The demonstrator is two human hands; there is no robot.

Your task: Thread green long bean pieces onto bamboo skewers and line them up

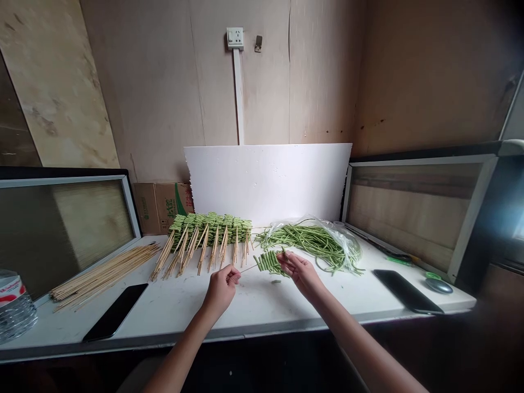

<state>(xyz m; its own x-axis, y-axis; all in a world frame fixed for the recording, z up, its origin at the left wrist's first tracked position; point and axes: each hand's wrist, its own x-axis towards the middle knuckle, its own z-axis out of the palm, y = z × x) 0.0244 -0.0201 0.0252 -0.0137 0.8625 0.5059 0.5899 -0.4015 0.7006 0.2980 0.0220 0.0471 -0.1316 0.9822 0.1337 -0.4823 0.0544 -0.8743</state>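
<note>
My left hand (pixel 223 284) pinches the bare end of a thin bamboo skewer (pixel 248 268) above the white table (pixel 254 305). On the skewer's far end sit several short green bean pieces (pixel 268 261). My right hand (pixel 297 268) is closed on those bean pieces at the right side. Behind them lies a row of finished bean skewers (pixel 208 234), sticks pointing toward me. A heap of long green beans (pixel 313 243) lies on a clear plastic bag to the right.
A bundle of bare skewers (pixel 104 275) lies at left beside a black phone (pixel 117 311). A second black phone (pixel 407 292) and a grey mouse (pixel 438 285) sit at right. A water bottle (pixel 14 305) stands far left. A white foam board (pixel 266 180) leans behind.
</note>
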